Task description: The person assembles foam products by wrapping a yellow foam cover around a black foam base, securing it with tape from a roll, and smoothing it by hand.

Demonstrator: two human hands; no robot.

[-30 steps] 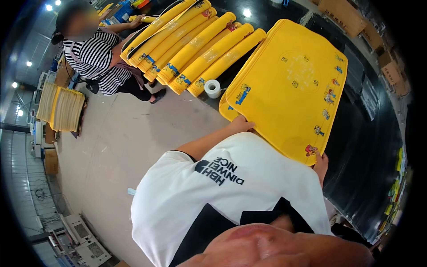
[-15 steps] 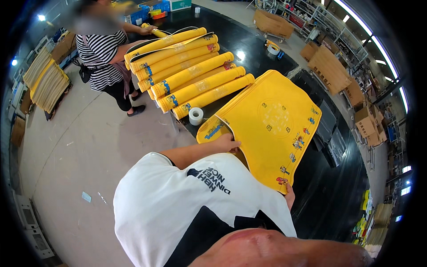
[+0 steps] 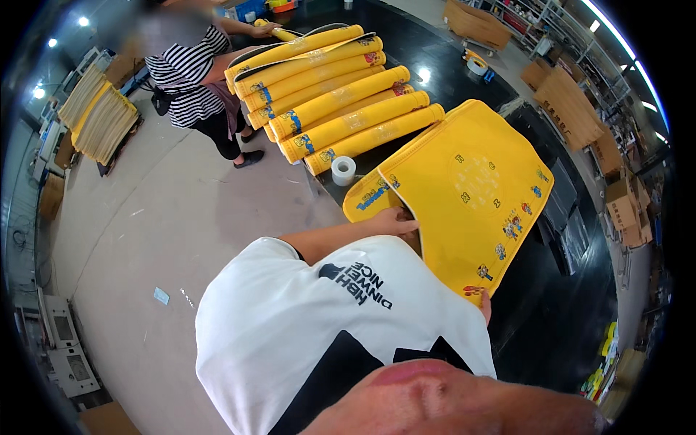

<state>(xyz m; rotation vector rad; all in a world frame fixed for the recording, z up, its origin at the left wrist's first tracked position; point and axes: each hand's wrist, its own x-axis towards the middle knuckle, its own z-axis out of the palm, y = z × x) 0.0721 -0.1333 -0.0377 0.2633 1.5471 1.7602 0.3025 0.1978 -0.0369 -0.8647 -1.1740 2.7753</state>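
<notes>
A pile of rolled mats (image 3: 348, 98), yellow with coloured cartoon prints and clear tape around several, lies on the black tabletop (image 3: 551, 312). To the right of this pile, on the side nearer the wearer, is the upper yellow mat (image 3: 486, 196), spread out with a faint round pattern in its middle and a row of small printed figures along its right edge. A lower yellow mat (image 3: 373, 196) lies under it, its blue-printed end showing on the side toward the pile.

Both of the wearer's hands are on the upper sheet. The left hand (image 3: 397, 221), the one closer to the pile, has its fingers curled around the left edge, which stands raised with a dark gap beneath. The right hand (image 3: 485, 306), farther from the pile, holds the near right corner beside a red figure (most of its fingers are hidden under the sheet).

A white tape roll (image 3: 343, 171) stands just beside the near ends of the pile. Beyond the pile, to its right, sits an orange-and-blue tape dispenser (image 3: 476, 65). At the pile's far left end a co-worker (image 3: 188, 80) in a striped top has a hand on a slim yellow roll. Farther left of the pile, a stack of flat sheets (image 3: 98, 116) rises near the floor's edge; well to its right are cardboard boxes (image 3: 569, 109).
</notes>
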